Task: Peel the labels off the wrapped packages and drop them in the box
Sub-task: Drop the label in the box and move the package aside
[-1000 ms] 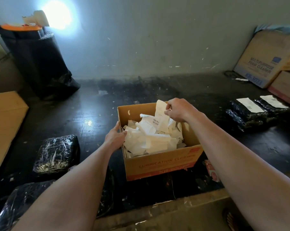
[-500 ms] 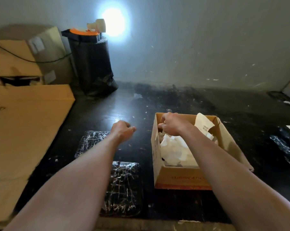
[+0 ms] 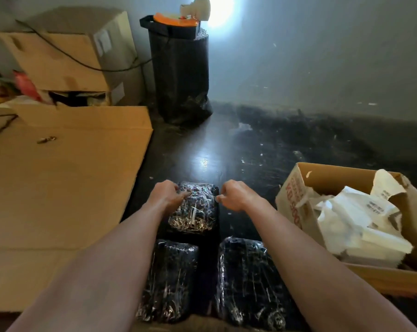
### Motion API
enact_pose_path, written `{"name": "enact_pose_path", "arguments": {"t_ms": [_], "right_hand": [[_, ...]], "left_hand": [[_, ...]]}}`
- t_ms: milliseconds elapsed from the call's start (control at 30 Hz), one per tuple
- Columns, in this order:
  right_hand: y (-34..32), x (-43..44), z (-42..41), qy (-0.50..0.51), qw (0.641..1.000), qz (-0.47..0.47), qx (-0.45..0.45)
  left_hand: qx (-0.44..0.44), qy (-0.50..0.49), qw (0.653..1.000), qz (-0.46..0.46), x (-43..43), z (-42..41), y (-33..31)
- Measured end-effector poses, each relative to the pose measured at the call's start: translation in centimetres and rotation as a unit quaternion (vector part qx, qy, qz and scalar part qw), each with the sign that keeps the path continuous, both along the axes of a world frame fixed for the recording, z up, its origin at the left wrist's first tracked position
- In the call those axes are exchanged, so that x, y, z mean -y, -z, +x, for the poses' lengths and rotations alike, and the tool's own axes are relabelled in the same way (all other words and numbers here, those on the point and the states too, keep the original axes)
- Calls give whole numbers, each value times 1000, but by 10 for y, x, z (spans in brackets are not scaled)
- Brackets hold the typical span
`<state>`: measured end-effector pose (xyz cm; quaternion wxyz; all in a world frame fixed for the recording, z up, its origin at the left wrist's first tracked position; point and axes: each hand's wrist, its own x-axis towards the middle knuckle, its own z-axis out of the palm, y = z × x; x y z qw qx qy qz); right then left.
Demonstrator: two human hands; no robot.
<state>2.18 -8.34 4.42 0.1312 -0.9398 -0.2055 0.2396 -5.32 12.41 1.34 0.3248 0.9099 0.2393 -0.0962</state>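
Three black film-wrapped packages lie on the dark floor in front of me; the far package [image 3: 194, 212] sits alone beyond the other two, and the near-left package [image 3: 170, 279] and the near-right package [image 3: 247, 283] lie side by side closer to me, partly under my forearms; my left hand [image 3: 165, 195] is on the far package's upper left edge, fingers curled down onto its crinkled wrap; my right hand [image 3: 233, 195] hangs just beside that package's upper right corner, fingers curled inward, and I cannot tell whether their tips pinch the film or only come near it; the cardboard box [image 3: 298, 180] stands open to my right, well apart from the far package, piled with crumpled white peeled labels [image 3: 360, 226]; a flattened cardboard sheet [image 3: 58, 178] covers the floor on my left; behind it stacked cartons [image 3: 68, 56] stand against the wall, and a black bin [image 3: 178, 75] with an orange lid stands beside them.
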Motion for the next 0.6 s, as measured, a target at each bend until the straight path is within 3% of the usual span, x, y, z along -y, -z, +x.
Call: {"name": "enact_pose_path", "arguments": {"t_ms": [333, 467, 600], "right_hand": [[77, -41, -9, 121, 988, 9, -97], [85, -47, -12, 202, 968, 54, -142], [89, -50, -13, 239, 961, 74, -119]], "left_hand": [[-90, -14, 992, -82, -44, 1, 64], [-99, -62, 973, -199, -45, 5, 89], [-78, -95, 948, -292, -47, 9, 102]]}}
